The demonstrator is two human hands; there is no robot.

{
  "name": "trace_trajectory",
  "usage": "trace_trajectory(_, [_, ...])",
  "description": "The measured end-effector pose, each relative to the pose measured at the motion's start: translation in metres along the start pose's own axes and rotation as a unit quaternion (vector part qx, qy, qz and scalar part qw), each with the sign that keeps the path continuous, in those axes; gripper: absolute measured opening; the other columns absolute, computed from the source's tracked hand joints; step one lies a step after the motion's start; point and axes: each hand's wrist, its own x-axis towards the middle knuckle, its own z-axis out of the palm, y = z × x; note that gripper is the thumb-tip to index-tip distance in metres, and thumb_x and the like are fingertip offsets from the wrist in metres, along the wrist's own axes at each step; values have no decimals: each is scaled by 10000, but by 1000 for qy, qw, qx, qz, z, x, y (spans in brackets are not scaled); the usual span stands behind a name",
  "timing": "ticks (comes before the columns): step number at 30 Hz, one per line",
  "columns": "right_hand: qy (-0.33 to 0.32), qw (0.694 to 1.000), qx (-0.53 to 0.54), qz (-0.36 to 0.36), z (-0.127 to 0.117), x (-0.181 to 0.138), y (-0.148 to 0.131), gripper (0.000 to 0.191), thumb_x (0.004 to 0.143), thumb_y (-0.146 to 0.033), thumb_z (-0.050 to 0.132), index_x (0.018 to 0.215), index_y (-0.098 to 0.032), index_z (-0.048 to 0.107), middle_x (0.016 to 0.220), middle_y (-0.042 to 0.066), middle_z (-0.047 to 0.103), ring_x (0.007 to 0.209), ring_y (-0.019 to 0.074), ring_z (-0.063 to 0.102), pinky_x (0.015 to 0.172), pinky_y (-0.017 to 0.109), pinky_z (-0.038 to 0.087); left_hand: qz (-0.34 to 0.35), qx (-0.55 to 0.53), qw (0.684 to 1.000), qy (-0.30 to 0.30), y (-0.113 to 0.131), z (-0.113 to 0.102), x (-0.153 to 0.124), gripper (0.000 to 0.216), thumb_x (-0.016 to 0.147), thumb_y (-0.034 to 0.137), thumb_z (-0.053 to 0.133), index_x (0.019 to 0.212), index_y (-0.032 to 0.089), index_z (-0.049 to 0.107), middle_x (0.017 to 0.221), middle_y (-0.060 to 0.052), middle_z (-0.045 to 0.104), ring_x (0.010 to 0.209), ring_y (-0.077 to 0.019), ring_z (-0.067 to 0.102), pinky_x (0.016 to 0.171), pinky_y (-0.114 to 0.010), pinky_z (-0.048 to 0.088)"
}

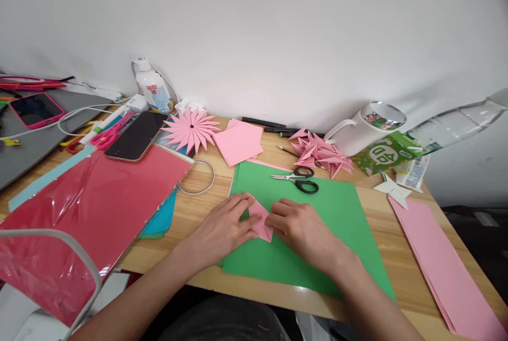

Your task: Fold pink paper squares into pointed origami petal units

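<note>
A small piece of folded pink paper (pixel 261 222) lies on the green sheet (pixel 337 214), with creases across its surface. My left hand (pixel 228 222) holds down its left side, fingertips at the upper corner and thumb on the lower part. At the right edge, my right hand (pixel 297 224) has its fingers curled and pinches the paper. Just beyond my hands, scissors with black handles (pixel 304 180) rest on the green sheet.
Behind are a pink paper star (pixel 191 127), pink squares (pixel 240 140), folded pink pieces (pixel 317 150) and a white mug (pixel 367 127). Left are a tape roll (pixel 198 178), a phone (pixel 137 136) and a red wrapped pack (pixel 107 198). Pink strips (pixel 444 261) lie right.
</note>
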Motion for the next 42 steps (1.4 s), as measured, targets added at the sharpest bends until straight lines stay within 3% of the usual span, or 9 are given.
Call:
trace_trajectory(5, [-34, 999, -18, 36, -4, -3, -1, 208, 773, -19, 541, 617, -154, 566, 607, 18, 534, 579, 126, 456, 478, 266, 185, -2, 4, 1000, -6, 1, -2, 1, 295, 876, 324, 464, 1095, 169, 588, 1172, -140, 545, 1179, -261, 478, 957, -434, 453])
trace_trajectory(11, [46, 980, 174, 86, 4, -1, 18, 179, 860, -134, 494, 930, -162, 656, 812, 49, 593, 640, 115, 539, 587, 228, 386, -2, -7, 1000, -15, 0, -3, 1, 267, 876, 301, 473, 1077, 173, 594, 1192, -122, 540, 1205, -253, 458, 975, -419, 447])
trace_trajectory(16, [59, 969, 232, 61, 18, 4, 23, 241, 860, -172, 525, 1055, -197, 663, 794, 42, 564, 667, 123, 539, 617, 242, 418, 0, -23, 1000, 19, -2, 4, -3, 281, 887, 314, 450, 1081, 169, 592, 1221, -123, 531, 1226, -245, 441, 995, -418, 436])
trace_trajectory(21, [38, 973, 224, 30, 20, 3, 25, 292, 897, -206, 463, 1136, -234, 627, 819, 46, 539, 705, 135, 533, 640, 257, 430, -6, -25, 999, 40, -1, 8, -6, 264, 894, 313, 437, 1058, 169, 586, 1223, -122, 525, 1216, -241, 457, 982, -427, 452])
trace_trajectory(25, [18, 980, 197, 22, 18, 4, 24, 369, 912, -197, 423, 1269, -231, 510, 800, 38, 518, 683, 135, 512, 633, 261, 434, 1, -16, 999, 41, 1, 6, -5, 262, 894, 308, 438, 1054, 155, 579, 1156, -124, 555, 1222, -252, 450, 976, -433, 458])
trace_trajectory(37, [1, 996, 91, 4, 15, 6, 22, 356, 924, -196, 396, 1244, -277, 529, 774, 29, 509, 645, 124, 478, 544, 219, 357, 8, -5, 1000, 29, 1, 5, -4, 281, 888, 323, 448, 1054, 132, 570, 1086, -120, 553, 1194, -248, 469, 973, -384, 467])
trace_trajectory(42, [12, 995, 94, 5, 17, 7, 22, 371, 921, -201, 395, 1280, -231, 485, 781, 31, 535, 679, 133, 502, 579, 226, 382, 9, 5, 1000, 22, 1, 5, -3, 280, 888, 323, 445, 1052, 137, 576, 1058, -115, 559, 1186, -251, 477, 961, -392, 476])
